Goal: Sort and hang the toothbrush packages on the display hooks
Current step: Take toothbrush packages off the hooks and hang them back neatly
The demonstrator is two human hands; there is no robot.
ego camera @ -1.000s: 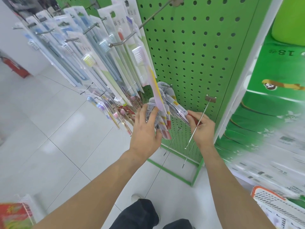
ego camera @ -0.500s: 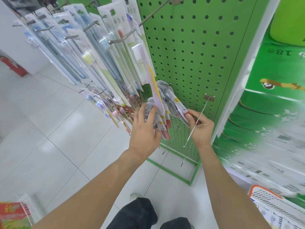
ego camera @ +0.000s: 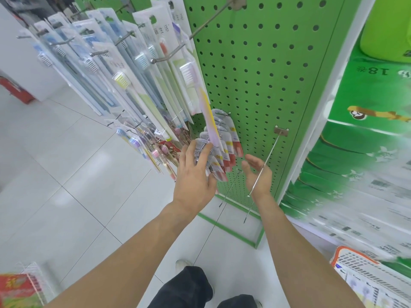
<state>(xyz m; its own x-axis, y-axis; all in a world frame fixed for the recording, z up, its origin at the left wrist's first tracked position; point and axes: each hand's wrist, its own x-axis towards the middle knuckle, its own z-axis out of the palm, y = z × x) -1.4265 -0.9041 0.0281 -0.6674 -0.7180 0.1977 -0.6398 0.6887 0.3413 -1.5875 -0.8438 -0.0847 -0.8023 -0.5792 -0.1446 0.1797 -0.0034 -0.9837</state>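
A bunch of small clear toothbrush packages with red and yellow bases (ego camera: 224, 150) hangs on a low hook of the green pegboard (ego camera: 255, 70). My left hand (ego camera: 195, 174) rests its straight fingers against the front of that bunch. To the right, my right hand (ego camera: 258, 176) is held open, palm toward the packages and holding nothing, just behind a long bare metal hook (ego camera: 268, 158). Long toothbrush packages (ego camera: 133, 81) hang in rows on upper hooks to the left.
Two more bare hooks (ego camera: 230, 188) jut out low on the pegboard. Green printed cartons (ego camera: 367, 141) are stacked on the right. A white and orange basket (ego camera: 364, 270) sits at lower right, a wire rack with a red pack (ego camera: 17, 290) at lower left.
My right hand has let go of the package bunch and opened, moving slightly down and right. The left hand stays against the packages.
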